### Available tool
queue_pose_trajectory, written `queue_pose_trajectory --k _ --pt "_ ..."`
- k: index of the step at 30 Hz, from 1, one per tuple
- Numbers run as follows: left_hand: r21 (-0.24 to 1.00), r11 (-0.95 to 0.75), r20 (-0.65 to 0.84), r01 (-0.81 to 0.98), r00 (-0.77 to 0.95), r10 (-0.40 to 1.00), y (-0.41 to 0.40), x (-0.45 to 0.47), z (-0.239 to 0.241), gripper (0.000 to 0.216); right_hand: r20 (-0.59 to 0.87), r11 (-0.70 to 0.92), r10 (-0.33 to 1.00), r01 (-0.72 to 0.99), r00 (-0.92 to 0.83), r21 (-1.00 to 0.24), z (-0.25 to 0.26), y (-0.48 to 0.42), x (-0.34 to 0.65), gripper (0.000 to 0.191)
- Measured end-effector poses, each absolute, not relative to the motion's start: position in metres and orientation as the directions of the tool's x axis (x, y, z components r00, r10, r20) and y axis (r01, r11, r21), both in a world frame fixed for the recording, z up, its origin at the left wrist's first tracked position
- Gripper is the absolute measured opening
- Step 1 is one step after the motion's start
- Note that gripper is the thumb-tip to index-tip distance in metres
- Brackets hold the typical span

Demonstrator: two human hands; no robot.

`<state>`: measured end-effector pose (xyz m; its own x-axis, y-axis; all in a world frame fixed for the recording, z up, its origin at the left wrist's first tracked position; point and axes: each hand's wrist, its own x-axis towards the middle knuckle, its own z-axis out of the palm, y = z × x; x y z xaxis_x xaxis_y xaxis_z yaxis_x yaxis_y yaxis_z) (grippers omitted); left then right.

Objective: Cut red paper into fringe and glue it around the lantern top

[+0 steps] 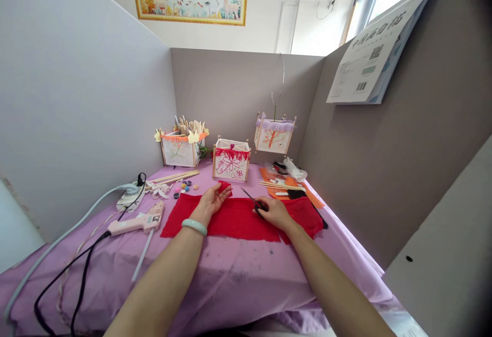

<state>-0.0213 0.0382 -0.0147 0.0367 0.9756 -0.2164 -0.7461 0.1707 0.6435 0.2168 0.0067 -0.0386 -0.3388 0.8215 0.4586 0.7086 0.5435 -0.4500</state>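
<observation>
A small piece of red cloth (225, 188) is held in the fingers of my left hand (212, 201), which has a pale green bangle (194, 226) at its wrist. My right hand (274, 213) grips black-handled scissors (260, 206), their tips pointing left towards the small piece but apart from it. Under both hands a long strip of red cloth (238, 221) lies flat, and more red cloth (303, 216) is bunched at its right end. Just behind stands a white box lantern (231, 165) with wooden corner sticks, a red fringe and a drawn red flower.
At left lie a pink glue gun (136, 223) with its cord, and a power strip (130, 197). Several coloured buttons (184, 188) and thin sticks (172, 177) lie nearby. Behind are a box of sticks (180, 150) and a purple-fringed lantern (273, 136). Orange sheets (271, 174) lie at right.
</observation>
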Motion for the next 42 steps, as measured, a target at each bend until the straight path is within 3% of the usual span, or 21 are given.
queue_pose_trajectory --k 19,42 --pt "0.803 0.121 -0.063 -0.583 0.118 0.991 0.027 -0.014 -0.012 0.006 0.475 0.641 0.763 0.599 -0.438 -0.479 -0.033 0.001 0.215 0.037" --pt "0.884 0.139 -0.06 -0.447 0.187 0.981 0.02 -0.008 -0.01 0.007 0.45 0.65 0.759 0.58 -0.47 -0.491 -0.027 -0.005 0.212 0.03"
